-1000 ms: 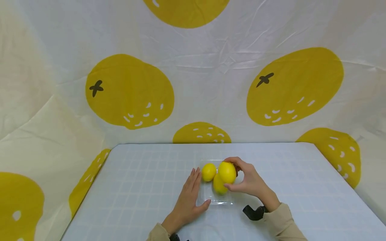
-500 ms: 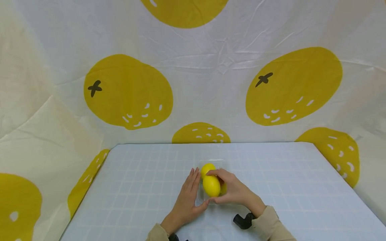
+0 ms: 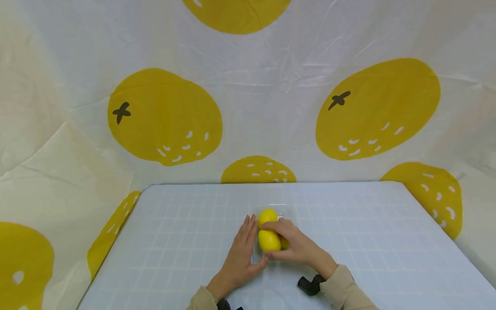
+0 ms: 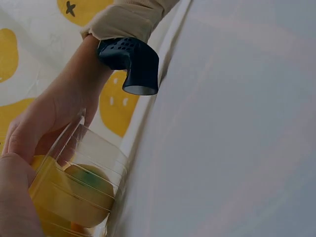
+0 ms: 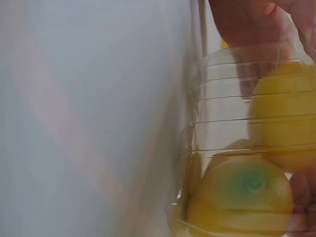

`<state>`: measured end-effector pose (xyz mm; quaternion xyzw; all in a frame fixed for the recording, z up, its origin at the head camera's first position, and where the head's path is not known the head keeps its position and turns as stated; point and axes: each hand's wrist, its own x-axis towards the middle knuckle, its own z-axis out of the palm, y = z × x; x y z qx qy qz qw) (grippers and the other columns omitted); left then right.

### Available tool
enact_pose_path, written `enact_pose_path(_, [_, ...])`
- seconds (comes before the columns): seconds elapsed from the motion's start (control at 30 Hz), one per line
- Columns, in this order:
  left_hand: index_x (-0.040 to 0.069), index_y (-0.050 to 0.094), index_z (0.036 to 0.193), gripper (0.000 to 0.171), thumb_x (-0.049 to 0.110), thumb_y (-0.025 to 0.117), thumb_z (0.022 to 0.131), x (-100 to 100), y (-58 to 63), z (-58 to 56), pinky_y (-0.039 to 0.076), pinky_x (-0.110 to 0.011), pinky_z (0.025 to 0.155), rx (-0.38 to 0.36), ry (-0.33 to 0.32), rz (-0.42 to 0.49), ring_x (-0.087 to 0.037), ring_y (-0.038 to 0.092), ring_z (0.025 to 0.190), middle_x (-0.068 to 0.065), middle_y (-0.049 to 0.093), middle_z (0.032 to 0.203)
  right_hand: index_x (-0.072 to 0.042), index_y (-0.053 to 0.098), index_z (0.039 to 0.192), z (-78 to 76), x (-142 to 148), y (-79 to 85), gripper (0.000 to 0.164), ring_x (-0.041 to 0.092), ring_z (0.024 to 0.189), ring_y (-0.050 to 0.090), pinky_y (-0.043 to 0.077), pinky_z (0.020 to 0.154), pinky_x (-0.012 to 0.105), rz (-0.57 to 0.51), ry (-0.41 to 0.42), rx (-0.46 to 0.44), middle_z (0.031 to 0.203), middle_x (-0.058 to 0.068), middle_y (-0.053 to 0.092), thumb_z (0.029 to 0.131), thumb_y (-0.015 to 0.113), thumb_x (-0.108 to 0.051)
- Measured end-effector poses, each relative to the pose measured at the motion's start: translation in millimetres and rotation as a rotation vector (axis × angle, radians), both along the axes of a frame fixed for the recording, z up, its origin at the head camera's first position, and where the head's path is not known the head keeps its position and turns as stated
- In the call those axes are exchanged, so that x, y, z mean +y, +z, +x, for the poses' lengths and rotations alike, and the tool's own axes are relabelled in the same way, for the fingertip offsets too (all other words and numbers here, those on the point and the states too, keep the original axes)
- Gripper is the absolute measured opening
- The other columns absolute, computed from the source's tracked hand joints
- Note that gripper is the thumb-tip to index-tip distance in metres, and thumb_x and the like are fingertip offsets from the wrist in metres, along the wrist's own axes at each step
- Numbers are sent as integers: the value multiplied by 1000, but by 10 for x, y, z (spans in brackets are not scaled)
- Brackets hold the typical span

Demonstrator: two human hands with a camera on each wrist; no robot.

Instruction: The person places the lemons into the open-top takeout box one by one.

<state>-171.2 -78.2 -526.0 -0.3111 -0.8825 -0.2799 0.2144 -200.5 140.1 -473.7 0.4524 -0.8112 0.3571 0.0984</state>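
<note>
In the head view a clear plastic box (image 3: 285, 210) stands on the table with three yellow lemons in it. My right hand (image 3: 296, 244) grips one lemon (image 3: 269, 240) between thumb and fingers, low in the near left part of the box. Behind it is a second lemon (image 3: 267, 217). A third lemon (image 3: 284, 243) is mostly hidden by my right hand. My left hand (image 3: 242, 258) rests along the box's left side, fingers straight and thumb spread toward the near edge. Through the ribbed wall, the right wrist view shows a green-tipped lemon (image 5: 242, 197).
A white tablecloth with a pale grid covers the table (image 3: 186, 241). Behind it hangs a white curtain (image 3: 267, 99) printed with large yellow fruit. A black wrist mount (image 3: 310, 285) sits on my right wrist, close above the table.
My right hand has carried its lemon leftward and down, from above another lemon into the near left part of the box. My left hand has barely moved.
</note>
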Motion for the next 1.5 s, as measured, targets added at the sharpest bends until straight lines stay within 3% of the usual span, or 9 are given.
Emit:
enact_pose_path(0.13, [-4,25,154,86,50,53,93,-9,2,5,27,-58,114,-16,4,5,-38,19,148,-15,16,164,-11,60,133,7,-21,9,53,21,123,53,35,107,52,27,9,8,132,-3,62,89,73,-38])
enact_pose_path(0.4, [-5,27,153,85,47,56,93,-14,20,11,28,-57,114,7,12,0,-39,21,147,-14,17,164,-11,59,135,17,-19,29,49,20,130,49,33,107,60,58,31,28,136,0,60,91,70,-30])
enact_pose_path(0.6, [-5,27,153,85,51,53,95,-13,18,22,30,-59,112,10,15,-7,-40,22,147,-18,21,162,-15,61,133,6,-32,13,49,27,126,51,36,99,55,80,66,115,136,5,59,86,73,-24])
enact_pose_path(0.83, [-4,24,154,87,49,55,93,-7,19,15,29,-58,113,-9,13,-10,-37,19,148,-19,21,162,-16,65,131,7,-43,-9,45,28,118,53,39,86,40,122,39,195,134,2,62,87,69,-21])
enact_pose_path(1.0, [-3,23,155,88,50,55,93,-8,21,15,26,-57,115,-32,10,-3,-35,17,150,-18,20,162,-13,61,131,24,-42,9,47,22,117,54,37,90,40,143,5,159,132,-2,62,87,71,-25])
enact_pose_path(1.13, [-3,23,155,88,50,55,93,-6,14,17,26,-57,115,-31,10,-1,-36,17,149,-17,19,163,-15,66,125,29,-38,11,39,24,122,53,37,95,45,131,18,147,131,1,62,88,72,-26])
enact_pose_path(1.37, [-4,24,154,87,49,55,93,-12,15,14,23,-51,118,-18,11,-8,-38,19,148,-17,19,163,-17,70,120,27,-56,3,33,25,120,54,38,88,42,99,21,169,128,2,64,88,72,-25])
enact_pose_path(1.5, [-3,24,155,88,50,55,93,-15,13,6,25,-54,116,-23,14,-5,-38,19,148,-16,18,163,-16,71,119,25,-57,8,29,23,118,55,39,87,39,79,4,179,126,1,65,91,70,-24])
